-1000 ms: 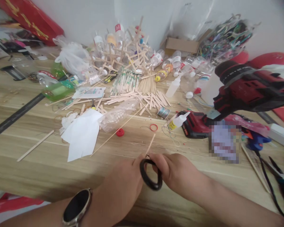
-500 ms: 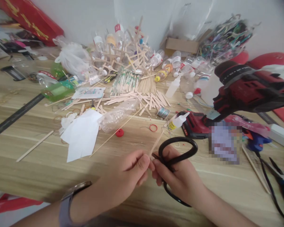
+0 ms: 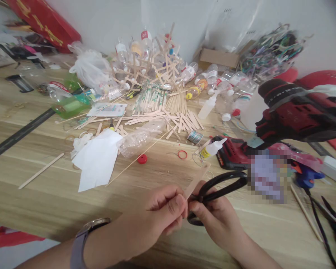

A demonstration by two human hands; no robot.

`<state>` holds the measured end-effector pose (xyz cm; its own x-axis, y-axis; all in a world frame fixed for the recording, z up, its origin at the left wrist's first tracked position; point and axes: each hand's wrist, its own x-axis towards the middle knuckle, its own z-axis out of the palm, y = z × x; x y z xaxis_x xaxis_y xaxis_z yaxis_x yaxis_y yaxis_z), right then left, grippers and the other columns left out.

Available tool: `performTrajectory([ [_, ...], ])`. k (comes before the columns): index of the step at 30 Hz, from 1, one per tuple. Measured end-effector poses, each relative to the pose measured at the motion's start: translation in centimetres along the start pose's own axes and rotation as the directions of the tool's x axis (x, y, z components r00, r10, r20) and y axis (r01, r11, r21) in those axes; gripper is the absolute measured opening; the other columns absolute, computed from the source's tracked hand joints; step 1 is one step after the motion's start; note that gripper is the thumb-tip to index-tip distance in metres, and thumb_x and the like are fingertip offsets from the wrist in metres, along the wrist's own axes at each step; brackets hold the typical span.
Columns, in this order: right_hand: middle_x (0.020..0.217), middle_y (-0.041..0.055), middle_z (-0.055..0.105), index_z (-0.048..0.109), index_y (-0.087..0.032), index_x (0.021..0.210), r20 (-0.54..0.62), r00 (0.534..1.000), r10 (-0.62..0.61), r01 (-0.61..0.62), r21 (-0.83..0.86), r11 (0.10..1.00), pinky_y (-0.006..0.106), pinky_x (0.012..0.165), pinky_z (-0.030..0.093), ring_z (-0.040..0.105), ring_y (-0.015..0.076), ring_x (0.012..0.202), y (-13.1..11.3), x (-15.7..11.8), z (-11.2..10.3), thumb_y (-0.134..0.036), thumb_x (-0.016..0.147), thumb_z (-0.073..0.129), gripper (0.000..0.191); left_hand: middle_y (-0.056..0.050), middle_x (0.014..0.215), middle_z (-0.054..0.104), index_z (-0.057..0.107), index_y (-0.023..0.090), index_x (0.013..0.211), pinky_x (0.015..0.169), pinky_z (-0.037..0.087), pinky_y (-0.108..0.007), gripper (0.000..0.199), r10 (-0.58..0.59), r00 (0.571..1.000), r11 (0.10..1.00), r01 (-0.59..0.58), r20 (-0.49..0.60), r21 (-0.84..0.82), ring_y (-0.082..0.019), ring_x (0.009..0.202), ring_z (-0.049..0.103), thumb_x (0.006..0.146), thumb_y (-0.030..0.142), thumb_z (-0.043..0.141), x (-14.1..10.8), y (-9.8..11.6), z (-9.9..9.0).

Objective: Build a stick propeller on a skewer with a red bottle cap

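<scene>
pinching a flat wooden stick between thumb and fingers, the left hand is closed on its lower end, and the stick slants up and to the right above the table. the right hand, just beside it, is wrapped round the black-handled scissors; their looped handles show, but i cannot make out the blades. beyond the hands lie a red cap, a red ring and a small glue bottle, with a spool of thread near the bottle. white paper lies to the left, and a red and black drill stands at the right.
</scene>
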<state>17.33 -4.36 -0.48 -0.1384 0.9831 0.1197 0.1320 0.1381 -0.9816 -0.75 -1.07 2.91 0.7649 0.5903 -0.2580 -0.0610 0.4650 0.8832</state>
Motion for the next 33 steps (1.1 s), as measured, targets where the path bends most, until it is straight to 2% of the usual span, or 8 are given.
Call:
performTrajectory([
  [5,0.065,0.0027,0.064,0.060,-0.019,0.069,-0.010,0.996,-0.087,0.086,-0.112,0.990,0.024,0.054,0.048,0.059,0.0142,0.059,-0.7,0.2,-0.2,-0.049,0.090,0.057,0.037,0.007,0.050,0.043,0.044,0.019,0.074,0.044,0.020,-0.021,0.043,-0.065,0.995,0.993,0.072,0.078,-0.090,-0.006,0.044,0.029,0.092,0.058,0.044,0.0,0.4,0.4],
  [11,0.054,-0.0053,0.050,0.054,-0.020,0.081,0.180,0.971,0.157,-0.202,0.269,0.942,0.019,0.042,0.032,0.042,0.0072,0.043,-1.4,-0.1,0.3,-0.058,0.088,0.054,0.039,0.009,0.052,0.035,0.043,0.019,0.071,0.044,0.016,-0.023,0.044,-0.013,0.997,0.999,0.016,0.071,-0.043,-0.006,0.046,0.023,0.089,0.059,0.049,0.1,0.7,0.1],
  [16,0.050,-0.0078,0.049,0.050,-0.019,0.078,0.244,0.949,0.200,-0.289,0.421,0.860,0.015,0.040,0.029,0.037,0.0036,0.038,-1.0,-0.1,0.6,-0.056,0.086,0.059,0.039,0.008,0.051,0.037,0.046,0.019,0.074,0.044,0.017,-0.022,0.043,0.011,0.997,0.999,-0.009,0.077,-0.033,-0.007,0.045,0.024,0.089,0.058,0.049,0.5,0.4,-0.2],
  [21,0.037,-0.0121,0.036,0.049,-0.020,0.073,0.383,0.852,0.357,-0.521,0.546,0.656,0.016,0.033,0.021,0.022,0.0043,0.029,-0.8,0.0,0.4,-0.058,0.087,0.056,0.041,0.009,0.052,0.033,0.052,0.018,0.083,0.043,0.018,-0.022,0.038,0.118,0.993,0.991,-0.117,-0.003,0.059,-0.007,0.045,0.023,0.093,0.053,0.046,0.1,0.6,-0.7],
  [24,0.039,-0.0082,0.044,0.049,-0.020,0.073,0.163,0.887,0.433,-0.462,0.359,0.811,0.019,0.039,0.026,0.031,0.0069,0.035,-1.1,-0.1,-0.2,-0.058,0.089,0.053,0.042,0.009,0.055,0.034,0.055,0.018,0.087,0.044,0.020,-0.021,0.036,0.104,0.987,0.971,-0.074,-0.122,0.227,-0.007,0.048,0.025,0.096,0.051,0.042,-0.2,1.1,-0.8],
  [27,0.049,-0.0011,0.060,0.051,-0.020,0.076,-0.031,0.951,0.306,-0.307,-0.017,0.952,0.023,0.047,0.037,0.048,0.0118,0.045,-1.9,-0.3,-0.8,-0.054,0.093,0.047,0.039,0.007,0.057,0.035,0.058,0.018,0.087,0.047,0.023,-0.022,0.037,0.121,0.973,0.903,-0.026,-0.196,0.428,-0.008,0.051,0.030,0.097,0.048,0.040,-0.2,1.3,-0.6],
  [30,0.058,0.0012,0.067,0.053,-0.022,0.075,-0.015,0.974,0.225,-0.220,-0.278,0.935,0.025,0.052,0.046,0.060,0.0152,0.052,-2.9,-0.4,-0.8,-0.045,0.096,0.042,0.033,0.005,0.062,0.045,0.057,0.018,0.083,0.053,0.027,-0.023,0.037,0.194,0.956,0.792,-0.021,-0.219,0.610,-0.010,0.057,0.040,0.099,0.044,0.037,0.0,1.0,-0.4],
  [33,0.063,0.0001,0.069,0.052,-0.024,0.073,0.025,0.973,0.230,-0.202,-0.391,0.898,0.023,0.052,0.050,0.066,0.0146,0.055,-3.6,-0.4,-0.4,-0.034,0.096,0.043,0.027,0.004,0.065,0.051,0.052,0.019,0.075,0.055,0.029,-0.023,0.036,0.260,0.940,0.684,-0.016,-0.223,0.730,-0.010,0.060,0.046,0.100,0.039,0.035,0.1,0.7,-0.4],
])
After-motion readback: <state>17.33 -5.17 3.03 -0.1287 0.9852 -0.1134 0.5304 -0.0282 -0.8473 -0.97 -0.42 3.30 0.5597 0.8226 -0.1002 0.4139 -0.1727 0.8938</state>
